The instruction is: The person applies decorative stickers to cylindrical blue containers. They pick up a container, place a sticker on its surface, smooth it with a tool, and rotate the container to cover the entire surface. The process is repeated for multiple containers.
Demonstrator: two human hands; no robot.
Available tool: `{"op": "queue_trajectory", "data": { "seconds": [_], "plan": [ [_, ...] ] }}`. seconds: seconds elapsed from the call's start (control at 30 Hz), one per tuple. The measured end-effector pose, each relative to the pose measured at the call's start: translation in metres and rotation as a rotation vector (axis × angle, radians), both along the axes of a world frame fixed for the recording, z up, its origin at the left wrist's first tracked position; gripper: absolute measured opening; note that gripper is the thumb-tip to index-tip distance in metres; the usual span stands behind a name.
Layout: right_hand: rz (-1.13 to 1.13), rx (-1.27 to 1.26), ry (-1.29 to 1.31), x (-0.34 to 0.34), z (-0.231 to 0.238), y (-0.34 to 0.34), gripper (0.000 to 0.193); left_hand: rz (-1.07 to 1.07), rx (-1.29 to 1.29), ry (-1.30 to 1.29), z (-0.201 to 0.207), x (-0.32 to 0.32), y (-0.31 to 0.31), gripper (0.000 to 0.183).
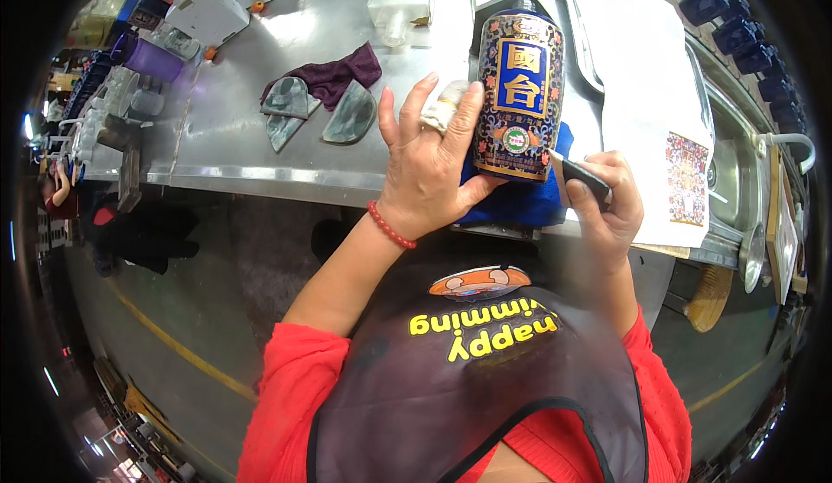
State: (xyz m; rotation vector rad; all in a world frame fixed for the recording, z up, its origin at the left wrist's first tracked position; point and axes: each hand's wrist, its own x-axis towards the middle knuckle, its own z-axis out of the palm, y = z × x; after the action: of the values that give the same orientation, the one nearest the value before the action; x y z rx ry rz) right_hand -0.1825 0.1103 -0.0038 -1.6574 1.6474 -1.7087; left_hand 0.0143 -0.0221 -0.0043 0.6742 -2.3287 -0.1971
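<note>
A dark blue bottle (525, 93) with a patterned floral wrap and gold-edged label lies across a blue cloth (511, 204) at the bench's front edge. My left hand (425, 160) touches its left side, fingers spread, with the thumb by its base. A white wrap (445, 106) covers one finger of this hand. My right hand (614, 197) pinches a small flat scraper-like tool (584, 179), dark with a pale edge. That pale edge meets the bottle's lower right side, or lies very close to it.
A purple cloth (351, 71) lies on the metal bench (234, 149) beside grey-green curved pieces (351, 114). A clear bottle (399, 2) is farther back. On the right are a white sheet (637, 75) with a printed patterned piece (687, 179) and a metal sink (737, 153).
</note>
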Motion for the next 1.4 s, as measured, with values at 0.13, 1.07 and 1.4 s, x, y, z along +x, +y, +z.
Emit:
{"op": "queue_trajectory", "data": {
  "seconds": [0.13, 1.07, 1.4],
  "plan": [
    [0.016, -0.156, 0.435, 0.001, 0.005, -0.004, 0.040, -0.006, -0.006, -0.029, -0.002, 0.001, -0.003, 0.095],
    [-0.009, -0.052, -0.038, -0.024, -0.014, 0.003, 0.032, -0.388, 1.786, 0.259, 0.031, -0.104, -0.137, 0.041],
    [0.092, -0.120, -0.117, -0.037, -0.005, 0.006, 0.036, -0.329, 1.384, 0.020, 0.080, -0.074, -0.126, 0.031]
  ]
}}
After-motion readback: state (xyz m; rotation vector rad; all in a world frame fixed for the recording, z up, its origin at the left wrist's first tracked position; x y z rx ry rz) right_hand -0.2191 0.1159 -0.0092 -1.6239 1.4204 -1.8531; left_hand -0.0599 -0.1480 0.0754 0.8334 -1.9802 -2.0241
